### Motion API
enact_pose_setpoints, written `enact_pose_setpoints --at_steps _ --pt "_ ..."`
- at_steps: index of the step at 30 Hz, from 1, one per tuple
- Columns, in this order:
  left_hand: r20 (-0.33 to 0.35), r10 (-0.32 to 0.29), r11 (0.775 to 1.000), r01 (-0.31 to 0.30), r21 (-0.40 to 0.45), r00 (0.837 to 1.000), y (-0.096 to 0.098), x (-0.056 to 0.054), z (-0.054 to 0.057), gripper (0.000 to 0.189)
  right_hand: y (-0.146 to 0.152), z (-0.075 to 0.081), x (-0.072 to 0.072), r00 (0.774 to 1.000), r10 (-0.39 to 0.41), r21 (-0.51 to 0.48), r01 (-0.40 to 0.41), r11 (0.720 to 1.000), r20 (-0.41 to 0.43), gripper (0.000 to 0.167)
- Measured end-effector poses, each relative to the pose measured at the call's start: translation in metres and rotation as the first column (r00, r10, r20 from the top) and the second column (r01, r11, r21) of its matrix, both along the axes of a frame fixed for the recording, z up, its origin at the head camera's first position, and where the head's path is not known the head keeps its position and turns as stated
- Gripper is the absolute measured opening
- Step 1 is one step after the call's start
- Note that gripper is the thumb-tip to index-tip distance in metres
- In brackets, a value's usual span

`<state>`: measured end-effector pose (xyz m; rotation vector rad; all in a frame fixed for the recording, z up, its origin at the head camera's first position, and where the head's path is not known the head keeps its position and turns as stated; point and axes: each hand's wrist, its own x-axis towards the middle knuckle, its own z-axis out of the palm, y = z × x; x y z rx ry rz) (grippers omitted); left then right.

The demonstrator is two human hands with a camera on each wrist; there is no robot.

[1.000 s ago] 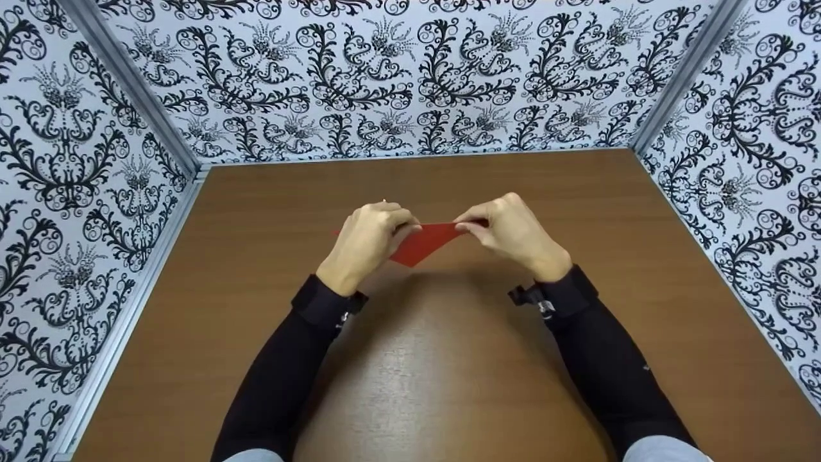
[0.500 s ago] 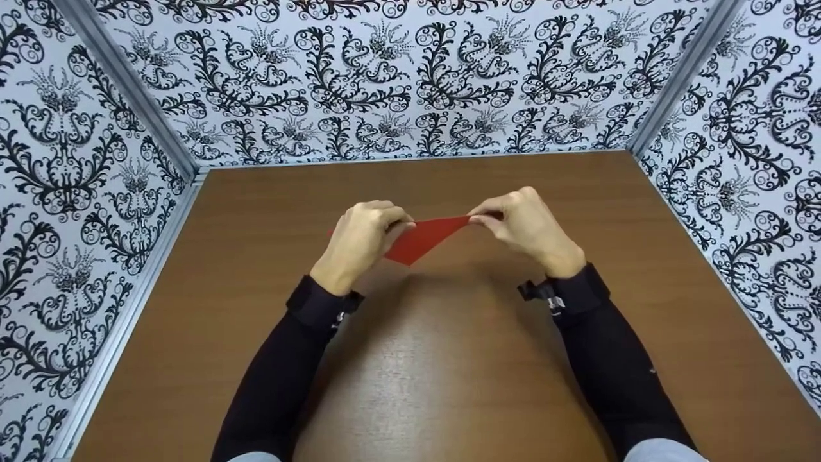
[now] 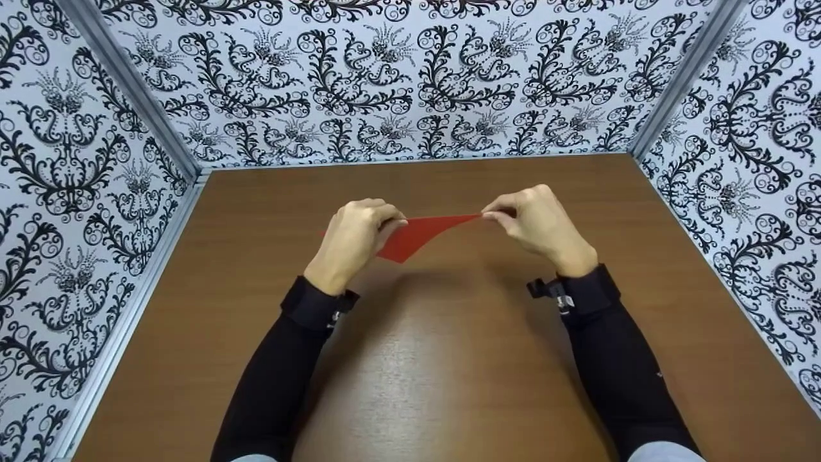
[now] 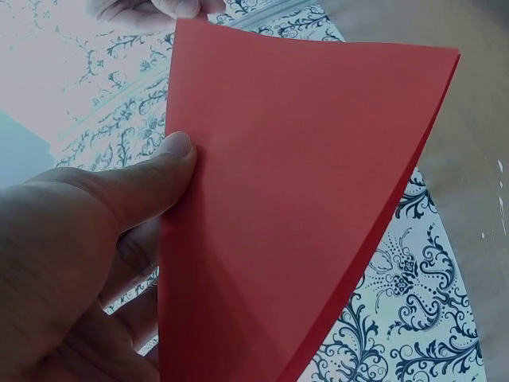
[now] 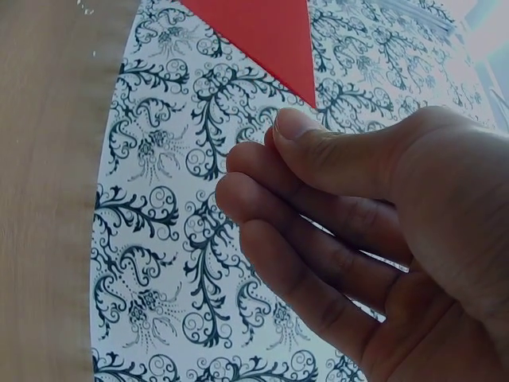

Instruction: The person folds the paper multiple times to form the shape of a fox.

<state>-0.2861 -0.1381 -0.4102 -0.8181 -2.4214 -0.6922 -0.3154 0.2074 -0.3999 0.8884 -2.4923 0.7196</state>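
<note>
A folded red sheet of paper [image 3: 417, 234] is raised above the wooden table between both hands. My left hand [image 3: 356, 234] pinches its edge; in the left wrist view the thumb [image 4: 176, 150] presses on the near face, with the other fingers partly hidden behind the paper [image 4: 294, 159]. My right hand [image 3: 542, 224] has its thumb and index fingertip together at the paper's pointed right corner. From the right wrist camera, that corner of the paper [image 5: 290, 60] shows whole, just beyond the thumb tip of the right hand [image 5: 342, 215], with nothing visible between the fingers.
The brown wooden table [image 3: 410, 359] lies under both arms. Walls with black-and-white scroll patterns [image 3: 410, 77] enclose the back and sides, with grey metal rails [image 3: 128, 90] at the corners. Each wrist carries a black strap [image 3: 314, 301] with a small camera.
The right hand has slid rightward along the paper's upper edge to its corner, baring more red. The left hand has shifted slightly left with the paper in its pinch.
</note>
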Motion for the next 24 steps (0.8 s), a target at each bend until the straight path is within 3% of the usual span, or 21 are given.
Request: enact_pose_setpoints --at_steps 11,18,24 --pt "-0.025 0.02 1.0 -0.02 -0.009 0.999 0.002 0.003 0.002 0.013 -0.002 0.008 0.007 0.997 -0.028 -0.069 0.023 0.997 -0.078 0.012" --pt "-0.026 0.001 0.999 -0.002 -0.037 1.0 0.009 0.007 -0.002 0.012 -0.025 0.003 0.016 0.989 0.077 -0.088 -0.089 0.992 -0.13 0.018" --pt "-0.028 -0.018 0.999 0.016 -0.05 0.999 0.015 0.008 -0.003 0.009 -0.049 -0.004 0.021 0.976 0.167 -0.048 -0.175 0.983 -0.139 0.026"
